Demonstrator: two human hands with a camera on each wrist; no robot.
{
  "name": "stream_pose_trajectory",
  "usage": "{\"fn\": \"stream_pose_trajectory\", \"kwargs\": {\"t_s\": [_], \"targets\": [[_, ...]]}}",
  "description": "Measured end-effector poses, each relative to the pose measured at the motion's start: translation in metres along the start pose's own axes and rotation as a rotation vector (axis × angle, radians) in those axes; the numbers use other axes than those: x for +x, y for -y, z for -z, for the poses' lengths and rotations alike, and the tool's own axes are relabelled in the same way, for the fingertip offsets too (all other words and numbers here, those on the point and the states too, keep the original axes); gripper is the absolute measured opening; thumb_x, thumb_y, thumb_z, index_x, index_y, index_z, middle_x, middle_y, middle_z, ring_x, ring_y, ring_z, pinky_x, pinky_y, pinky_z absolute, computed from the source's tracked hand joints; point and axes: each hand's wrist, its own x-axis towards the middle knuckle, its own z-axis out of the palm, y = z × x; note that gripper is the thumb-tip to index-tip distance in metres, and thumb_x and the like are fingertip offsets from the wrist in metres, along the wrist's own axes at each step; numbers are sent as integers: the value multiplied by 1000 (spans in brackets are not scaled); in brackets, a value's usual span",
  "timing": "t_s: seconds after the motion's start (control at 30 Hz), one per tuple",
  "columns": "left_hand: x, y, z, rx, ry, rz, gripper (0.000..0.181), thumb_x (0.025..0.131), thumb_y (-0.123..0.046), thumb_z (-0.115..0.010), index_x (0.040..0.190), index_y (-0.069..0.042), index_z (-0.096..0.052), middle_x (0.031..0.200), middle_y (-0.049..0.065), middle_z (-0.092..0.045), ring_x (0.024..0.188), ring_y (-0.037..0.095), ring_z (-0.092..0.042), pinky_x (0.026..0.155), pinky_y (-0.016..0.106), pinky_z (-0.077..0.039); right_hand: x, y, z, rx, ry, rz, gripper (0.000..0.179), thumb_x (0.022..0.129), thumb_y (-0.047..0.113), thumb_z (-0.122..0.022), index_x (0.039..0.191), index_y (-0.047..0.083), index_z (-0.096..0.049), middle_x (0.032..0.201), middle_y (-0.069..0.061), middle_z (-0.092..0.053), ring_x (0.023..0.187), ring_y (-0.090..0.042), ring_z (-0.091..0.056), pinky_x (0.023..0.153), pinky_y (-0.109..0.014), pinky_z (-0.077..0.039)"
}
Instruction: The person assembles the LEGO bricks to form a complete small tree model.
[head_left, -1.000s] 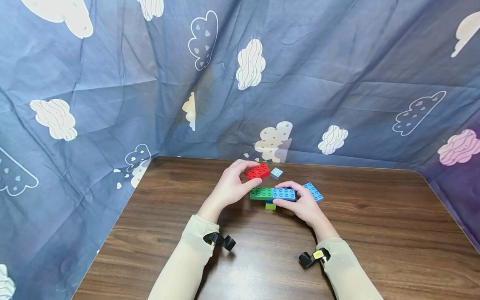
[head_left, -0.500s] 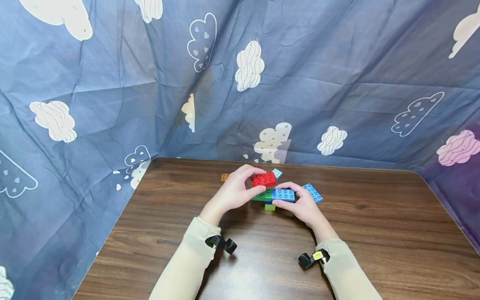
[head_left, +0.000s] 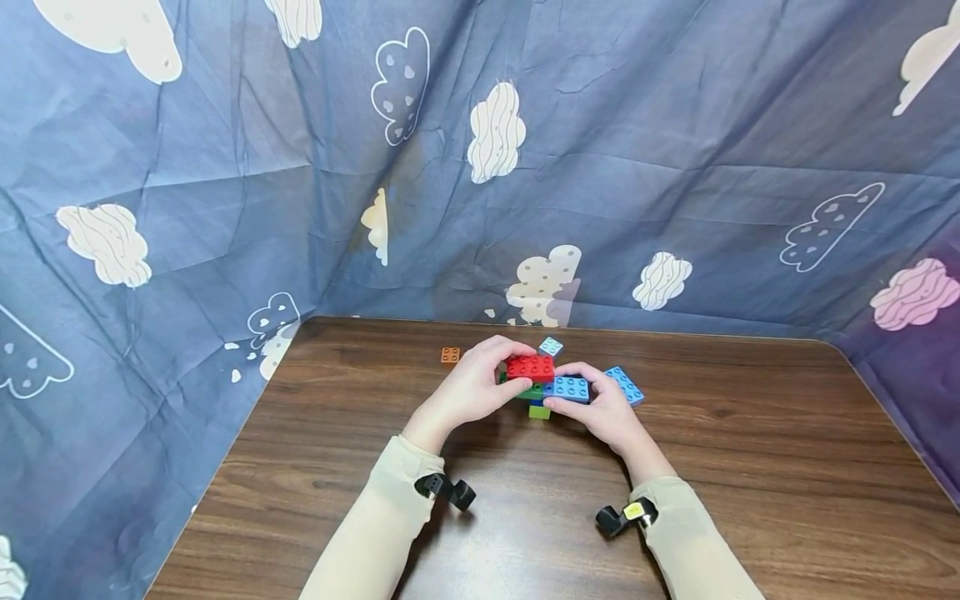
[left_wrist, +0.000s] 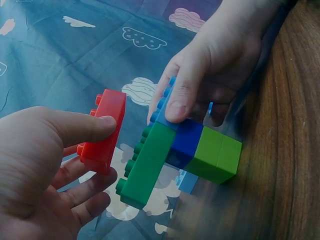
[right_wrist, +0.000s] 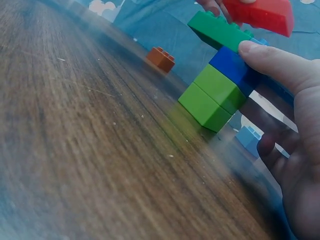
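Between thumb and fingers, my left hand (head_left: 474,383) pinches a red building brick (head_left: 530,367), studs up. In the left wrist view a small gap separates this red brick (left_wrist: 106,127) from the green brick (left_wrist: 149,162) below it. The stack has two lime green bricks (right_wrist: 212,95) at the bottom, a dark blue brick (right_wrist: 235,70) on them, and the green and light blue bricks side by side on top. My right hand (head_left: 606,408) grips the light blue brick (head_left: 568,388) at the right of the top layer, thumb on the near side.
A small orange brick (head_left: 450,355) lies left of the stack on the wooden table (head_left: 525,517). Behind the stack is a small pale blue brick (head_left: 551,346). A flat blue brick (head_left: 626,385) lies beyond the right hand. Cloud-patterned cloth (head_left: 435,250) hangs along the table's back edge.
The left hand has carried the red brick rightward and toward the person, from behind the green brick to over it. The orange brick has come into sight. The right hand keeps its grip.
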Motion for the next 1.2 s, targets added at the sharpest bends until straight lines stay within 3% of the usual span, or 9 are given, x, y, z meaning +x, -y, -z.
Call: {"fn": "stream_pose_trajectory", "kwargs": {"t_s": [0.1, 0.4, 0.77, 1.2], "targets": [[0, 1, -2, 11, 6, 10, 41, 99, -19, -83, 137, -12, -71, 127, 4, -70, 112, 19, -62, 98, 43, -55, 0, -1, 0, -3, -4, 2, 42, 94, 24, -90, 132, 22, -72, 133, -3, -72, 120, -26, -62, 100, -39, -52], [0, 0, -7, 77, 29, 17, 40, 100, -22, -83, 137, -12, -72, 128, 2, -71, 116, 19, -63, 102, 38, -52, -1, -2, 0, -7, -14, -1, 43, 93, 26, -91, 131, 21, -72, 136, -4, -71, 128, -26, -57, 109, -54, -43], [1, 1, -10, 83, 41, 31, 38, 99, -21, -84, 134, -12, -74, 124, 1, -71, 113, 18, -62, 100, 37, -52, 0, -2, 0, -5, -19, -23, 44, 92, 28, -92, 130, 22, -72, 133, -3, -72, 125, -25, -58, 106, -51, -44], [0, 2, -9, 124, 47, 28, 36, 100, -21, -82, 133, -13, -74, 127, 3, -72, 120, 22, -63, 107, 41, -49, 0, -1, 0, -1, -13, -29, 43, 92, 28, -92, 130, 22, -72, 129, -4, -73, 120, -25, -60, 102, -47, -48]]}}
